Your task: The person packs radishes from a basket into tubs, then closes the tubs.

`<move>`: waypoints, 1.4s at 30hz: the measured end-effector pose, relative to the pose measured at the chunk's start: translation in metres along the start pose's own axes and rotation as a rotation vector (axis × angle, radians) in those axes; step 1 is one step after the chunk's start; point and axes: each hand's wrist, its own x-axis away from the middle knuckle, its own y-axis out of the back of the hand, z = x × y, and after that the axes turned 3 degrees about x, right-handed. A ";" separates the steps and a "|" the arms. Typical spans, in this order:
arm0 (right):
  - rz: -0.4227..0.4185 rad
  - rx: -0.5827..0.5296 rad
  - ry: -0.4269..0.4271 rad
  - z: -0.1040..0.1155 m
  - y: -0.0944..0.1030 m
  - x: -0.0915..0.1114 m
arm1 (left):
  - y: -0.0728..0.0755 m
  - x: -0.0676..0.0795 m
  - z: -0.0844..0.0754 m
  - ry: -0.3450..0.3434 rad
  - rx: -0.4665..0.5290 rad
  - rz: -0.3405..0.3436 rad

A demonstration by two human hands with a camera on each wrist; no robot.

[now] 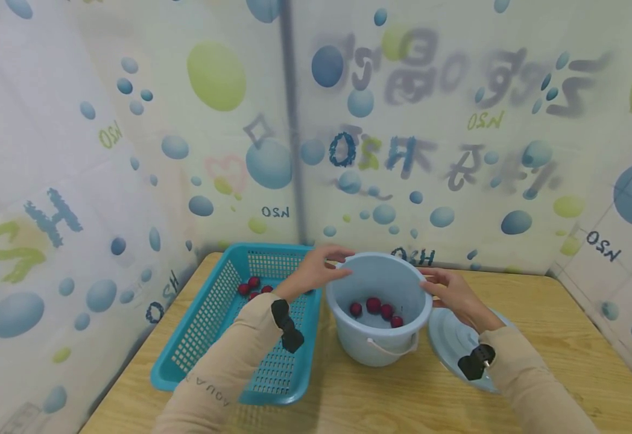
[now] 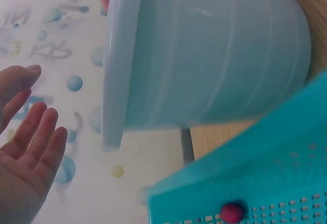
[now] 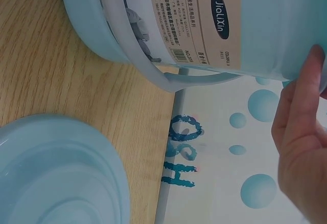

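Observation:
A light blue bucket (image 1: 378,346) stands upright on the table with several dark red, plum-like round fruits (image 1: 373,305) at its bottom. My left hand (image 1: 318,268) is at the bucket's left rim, fingers and thumb spread with nothing between them; in the left wrist view a gap shows between this hand (image 2: 30,152) and the rim (image 2: 120,71). On the opposite side my right hand (image 1: 454,295) holds the right rim, thumb over the edge and fingers along the outside. Its fingers (image 3: 306,89) lie against the outer wall in the right wrist view.
Left of the bucket is a turquoise perforated basket (image 1: 186,337) with several more red fruits (image 1: 253,282). A round light blue lid (image 1: 451,340) lies on the wooden table (image 1: 555,361) to the right, partly under my right forearm. A patterned curtain (image 1: 224,199) rises behind the table.

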 end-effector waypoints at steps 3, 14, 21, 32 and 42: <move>-0.001 -0.002 -0.008 0.002 0.000 0.000 | 0.009 0.005 0.003 -0.020 -0.011 -0.030; -0.010 -0.018 0.009 0.001 -0.001 0.001 | 0.040 0.028 0.026 -0.003 -0.038 -0.123; -0.009 -0.023 0.019 -0.001 0.000 0.000 | 0.054 0.043 0.043 0.088 -0.071 -0.199; -0.021 -0.024 0.004 -0.001 0.000 0.001 | 0.061 0.058 0.081 0.294 -0.105 -0.297; -0.026 -0.011 -0.009 0.000 -0.002 0.000 | 0.060 0.066 0.123 0.430 -0.155 -0.364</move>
